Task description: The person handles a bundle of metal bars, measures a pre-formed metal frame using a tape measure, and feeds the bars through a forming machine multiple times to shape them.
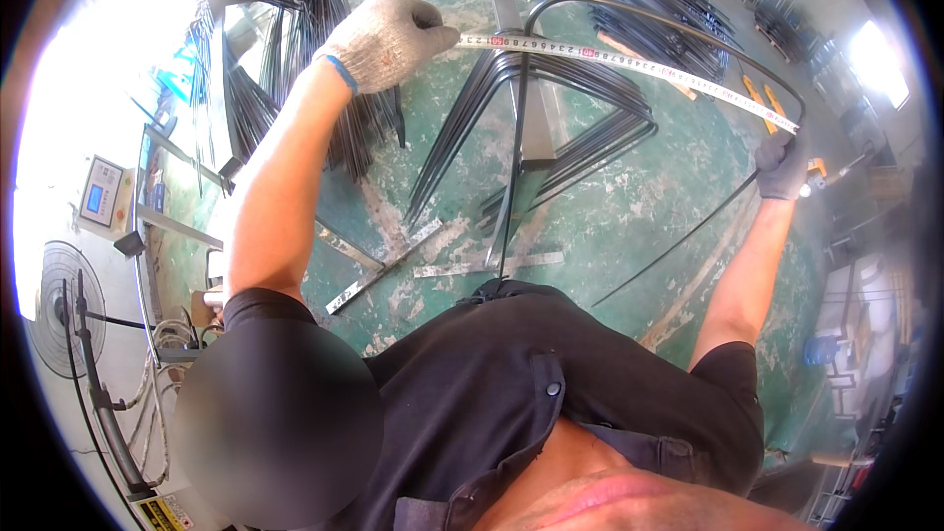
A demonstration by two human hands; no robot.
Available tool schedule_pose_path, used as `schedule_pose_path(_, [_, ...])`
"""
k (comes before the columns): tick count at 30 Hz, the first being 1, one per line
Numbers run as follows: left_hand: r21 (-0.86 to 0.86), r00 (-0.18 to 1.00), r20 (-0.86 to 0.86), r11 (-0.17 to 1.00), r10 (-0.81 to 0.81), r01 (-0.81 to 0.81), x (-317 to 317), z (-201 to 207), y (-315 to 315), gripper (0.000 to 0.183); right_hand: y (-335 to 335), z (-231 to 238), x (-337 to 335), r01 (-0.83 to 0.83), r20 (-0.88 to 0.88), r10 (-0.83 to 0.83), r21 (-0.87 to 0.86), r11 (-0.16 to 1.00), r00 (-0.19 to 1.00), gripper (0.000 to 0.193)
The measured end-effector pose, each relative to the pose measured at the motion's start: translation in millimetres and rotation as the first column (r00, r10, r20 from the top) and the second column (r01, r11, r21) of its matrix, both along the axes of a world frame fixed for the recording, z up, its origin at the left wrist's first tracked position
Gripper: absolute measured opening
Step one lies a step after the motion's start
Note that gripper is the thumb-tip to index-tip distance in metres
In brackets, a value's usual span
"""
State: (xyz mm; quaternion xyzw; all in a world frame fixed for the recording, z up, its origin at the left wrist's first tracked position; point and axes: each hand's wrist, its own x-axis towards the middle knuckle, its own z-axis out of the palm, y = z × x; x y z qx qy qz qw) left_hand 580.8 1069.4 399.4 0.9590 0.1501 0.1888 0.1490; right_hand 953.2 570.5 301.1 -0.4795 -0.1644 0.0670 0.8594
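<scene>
A white tape measure blade (629, 61) stretches between my two hands along the top bar of a bent black metal rod (688, 28). At the upper left my left hand (383, 44), in a pale knit glove with a blue cuff, is closed on one end of the blade. My right hand (780, 162), in a grey glove, grips the blade and the rod near its right corner. An orange-yellow piece (816, 177) shows beside that hand; I cannot tell if it is the tape's case. The rod's two legs run down toward me, one ending near my waist.
Nested bent black rods (590, 152) hang on a metal beam stand (536, 133). Bundles of rods (295, 49) stand at the left, and more rods (659, 10) lie at the back right. At left are a control box (101, 195) and a fan (64, 305).
</scene>
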Motion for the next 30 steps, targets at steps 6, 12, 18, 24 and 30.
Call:
schedule_pose_path(6, [-0.036, 0.999, -0.035, 0.999, 0.027, -0.028, 1.4, 5.8, -4.7, 0.044, 1.3, -3.4, 4.0, 0.009, -0.022, -0.009, 0.013, 1.0, 1.0, 0.048])
schedule_pose_path(12, [-0.056, 0.998, -0.05, 0.998, 0.029, -0.032, 2.8, 8.0, -6.4, 0.044, 6.4, -1.5, 0.3, 0.038, -0.036, -0.037, 0.005, 0.999, 0.999, 0.047])
schedule_pose_path(18, [-0.071, 0.998, -0.06, 0.997, 0.031, -0.035, 3.9, 9.1, -7.1, 0.044, 4.4, -6.8, 9.3, -0.012, -0.043, 0.013, 0.022, 1.0, 0.999, 0.046])
schedule_pose_path(24, [0.009, 0.999, -0.041, 1.0, 0.024, -0.023, 5.8, 11.4, -6.7, 0.044, 3.8, -10.2, 13.1, -0.033, -0.022, 0.034, 0.035, 0.999, 0.999, 0.047])
schedule_pose_path(30, [0.019, 0.999, -0.035, 1.0, 0.011, -0.011, 6.9, 10.3, -4.0, 0.043, 5.4, -11.8, 15.1, -0.034, -0.011, 0.034, 0.038, 0.999, 0.999, 0.047])
